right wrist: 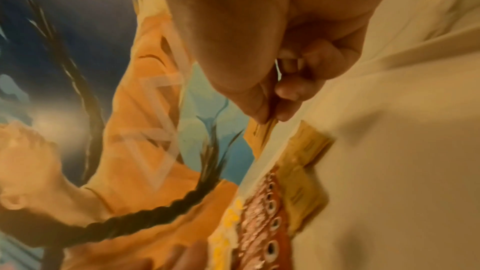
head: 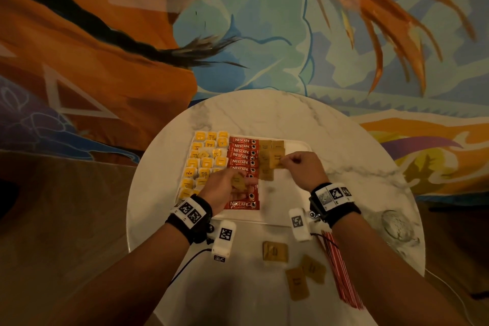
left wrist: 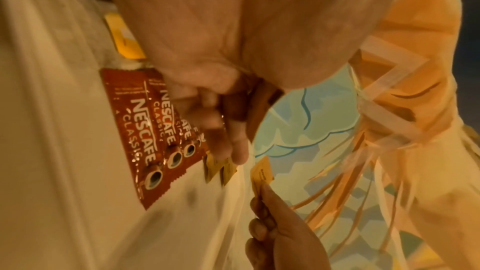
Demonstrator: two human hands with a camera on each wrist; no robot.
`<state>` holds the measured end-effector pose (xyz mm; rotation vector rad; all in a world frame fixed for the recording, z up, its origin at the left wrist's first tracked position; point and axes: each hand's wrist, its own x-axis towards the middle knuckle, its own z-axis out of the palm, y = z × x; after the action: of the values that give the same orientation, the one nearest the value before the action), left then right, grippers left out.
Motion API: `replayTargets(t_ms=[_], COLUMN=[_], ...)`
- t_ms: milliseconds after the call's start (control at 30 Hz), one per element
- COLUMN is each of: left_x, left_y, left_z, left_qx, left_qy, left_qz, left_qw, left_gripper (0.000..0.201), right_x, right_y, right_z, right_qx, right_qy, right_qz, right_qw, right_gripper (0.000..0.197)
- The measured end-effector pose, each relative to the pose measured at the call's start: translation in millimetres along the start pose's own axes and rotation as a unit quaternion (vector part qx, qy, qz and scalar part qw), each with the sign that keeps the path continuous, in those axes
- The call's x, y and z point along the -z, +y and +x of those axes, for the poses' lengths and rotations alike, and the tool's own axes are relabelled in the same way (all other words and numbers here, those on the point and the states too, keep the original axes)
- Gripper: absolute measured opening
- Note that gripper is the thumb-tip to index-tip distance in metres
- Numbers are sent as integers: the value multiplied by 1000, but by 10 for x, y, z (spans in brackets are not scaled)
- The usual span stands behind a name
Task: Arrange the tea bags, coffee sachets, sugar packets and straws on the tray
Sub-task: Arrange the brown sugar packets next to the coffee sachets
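Note:
A white tray [head: 297, 146] holds yellow tea bags [head: 203, 159] on the left, red coffee sachets [head: 243, 152] in the middle and a column of brown sugar packets [head: 267, 149] to their right. My left hand [head: 229, 180] hovers over the near sachets [left wrist: 145, 130] and holds a brown sugar packet [head: 239, 182]. My right hand [head: 288, 160] pinches another sugar packet [head: 277, 162] [right wrist: 262, 132] between thumb and finger just above the sugar column [right wrist: 306, 151]. Three loose sugar packets [head: 275, 251] and a bundle of red straws [head: 341, 267] lie on the table near me.
The tray sits on a round marble table [head: 264, 114]. A clear glass [head: 399, 225] stands at the right edge. The tray's right part is bare. A painted mural wall rises behind the table.

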<state>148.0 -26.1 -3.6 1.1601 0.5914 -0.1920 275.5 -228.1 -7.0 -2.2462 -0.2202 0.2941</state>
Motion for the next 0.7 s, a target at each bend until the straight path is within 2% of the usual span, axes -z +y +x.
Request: replayTargets(t_ms=[100,267,467,700], left_x=[-24,-5,36,25], left_y=[0,0,-7,-11], left_z=[15,18,24,64], left_qx=[-12,-5,-15,-4], left_qy=[21,15,-24,-11], left_qz=[78,67,77,33], left_qw=[997,998,997,999], left_gripper=[31,23,24,23], right_x=[41,-32,-94,-109], right_y=[73,173,215,120], right_z=[55,52,56,-51], right_qx=[-21,-70,-91,-54], right_qy=[6,-12,-20,13], right_qz=[-60,-112,-138,-117], right_qw=[998,991,986,992], right_gripper=[24,39,29,11])
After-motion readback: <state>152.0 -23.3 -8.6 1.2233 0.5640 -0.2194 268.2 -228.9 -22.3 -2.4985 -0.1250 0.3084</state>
